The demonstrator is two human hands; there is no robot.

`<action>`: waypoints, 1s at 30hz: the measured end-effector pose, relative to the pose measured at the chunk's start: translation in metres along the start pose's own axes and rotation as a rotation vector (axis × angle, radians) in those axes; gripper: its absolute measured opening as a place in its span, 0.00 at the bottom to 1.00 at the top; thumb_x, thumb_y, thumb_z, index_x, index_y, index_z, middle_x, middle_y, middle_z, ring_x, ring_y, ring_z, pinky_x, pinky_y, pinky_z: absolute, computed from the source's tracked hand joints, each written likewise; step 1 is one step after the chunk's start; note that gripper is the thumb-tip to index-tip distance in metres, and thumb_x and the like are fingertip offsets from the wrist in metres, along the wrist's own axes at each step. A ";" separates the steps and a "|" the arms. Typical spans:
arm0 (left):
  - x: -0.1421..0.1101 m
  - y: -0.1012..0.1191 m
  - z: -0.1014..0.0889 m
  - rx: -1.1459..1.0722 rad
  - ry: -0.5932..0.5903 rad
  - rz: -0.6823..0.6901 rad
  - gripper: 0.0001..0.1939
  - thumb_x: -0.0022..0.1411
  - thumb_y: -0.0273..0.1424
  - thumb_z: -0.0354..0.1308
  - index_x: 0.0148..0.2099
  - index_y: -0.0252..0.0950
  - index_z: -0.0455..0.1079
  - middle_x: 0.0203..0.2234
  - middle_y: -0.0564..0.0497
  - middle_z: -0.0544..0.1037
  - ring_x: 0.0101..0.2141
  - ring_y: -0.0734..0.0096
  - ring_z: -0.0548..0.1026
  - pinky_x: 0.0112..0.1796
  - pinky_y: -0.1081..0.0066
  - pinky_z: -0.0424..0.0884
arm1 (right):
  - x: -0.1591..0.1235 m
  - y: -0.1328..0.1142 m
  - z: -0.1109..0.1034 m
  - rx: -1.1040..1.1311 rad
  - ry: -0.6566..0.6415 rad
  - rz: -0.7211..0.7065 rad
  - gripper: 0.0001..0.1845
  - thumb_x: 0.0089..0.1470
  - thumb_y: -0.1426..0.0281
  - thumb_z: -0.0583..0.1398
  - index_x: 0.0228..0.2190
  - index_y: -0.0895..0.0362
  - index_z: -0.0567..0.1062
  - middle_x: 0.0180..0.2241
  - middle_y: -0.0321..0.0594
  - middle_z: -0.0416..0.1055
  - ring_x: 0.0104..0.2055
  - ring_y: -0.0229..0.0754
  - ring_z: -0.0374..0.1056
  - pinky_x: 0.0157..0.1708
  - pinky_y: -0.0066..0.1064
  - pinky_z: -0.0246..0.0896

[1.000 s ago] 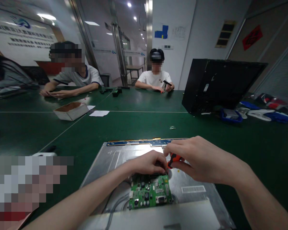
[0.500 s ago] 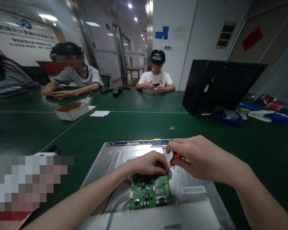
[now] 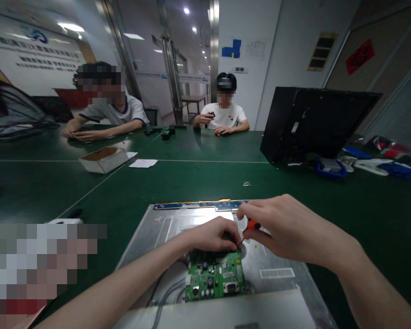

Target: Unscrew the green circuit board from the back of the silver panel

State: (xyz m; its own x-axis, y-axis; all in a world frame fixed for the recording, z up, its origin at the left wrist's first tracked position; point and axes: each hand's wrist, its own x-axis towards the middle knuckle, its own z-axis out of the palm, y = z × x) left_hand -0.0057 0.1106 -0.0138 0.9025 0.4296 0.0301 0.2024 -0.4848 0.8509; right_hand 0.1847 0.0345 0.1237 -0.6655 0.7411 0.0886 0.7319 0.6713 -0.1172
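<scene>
A green circuit board lies on the silver metal back of a flat display panel. In my right hand is a small red and black screwdriver, its thin shaft slanting down to the board's upper right corner. The fingers of my left hand are curled together at that same corner, close beside the screwdriver tip. What those fingertips pinch, if anything, is hidden. Grey cables run from the board's left side. Along the panel's far edge sits a narrow blue circuit strip.
On the green table stand an open white box, a paper sheet and a black monitor. Blue-and-white gloves lie right of it. Two people sit across the table, one holding a small dark object.
The screwdriver handle has turned a little in my right hand, while both hands stay in place. The person across has moved their hands apart, one lowered to an orange-red object on the table.
</scene>
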 end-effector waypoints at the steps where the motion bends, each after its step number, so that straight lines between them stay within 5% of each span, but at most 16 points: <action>1: 0.000 0.000 0.000 -0.016 -0.006 0.000 0.11 0.54 0.18 0.62 0.39 0.35 0.78 0.30 0.54 0.78 0.31 0.70 0.74 0.34 0.76 0.69 | 0.000 0.000 0.000 0.001 0.002 0.001 0.02 0.57 0.72 0.59 0.35 0.55 0.69 0.33 0.34 0.73 0.29 0.39 0.67 0.24 0.30 0.46; 17: 0.000 -0.002 0.000 -0.039 -0.014 0.000 0.12 0.54 0.17 0.61 0.39 0.35 0.78 0.28 0.54 0.77 0.29 0.72 0.74 0.31 0.77 0.69 | -0.001 0.001 0.001 0.020 -0.011 0.012 0.03 0.57 0.72 0.59 0.35 0.55 0.69 0.33 0.34 0.73 0.29 0.38 0.66 0.24 0.30 0.46; 30: -0.001 -0.012 0.003 0.038 0.022 0.022 0.06 0.56 0.22 0.63 0.38 0.34 0.77 0.32 0.52 0.79 0.35 0.66 0.75 0.38 0.73 0.69 | 0.006 -0.007 0.008 -0.079 0.029 0.029 0.03 0.58 0.70 0.59 0.33 0.56 0.69 0.31 0.36 0.73 0.28 0.39 0.67 0.22 0.31 0.43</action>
State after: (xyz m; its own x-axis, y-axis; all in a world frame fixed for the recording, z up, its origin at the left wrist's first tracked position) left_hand -0.0082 0.1140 -0.0256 0.8986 0.4346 0.0604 0.1971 -0.5227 0.8294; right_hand 0.1746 0.0339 0.1175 -0.6398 0.7598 0.1155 0.7611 0.6473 -0.0415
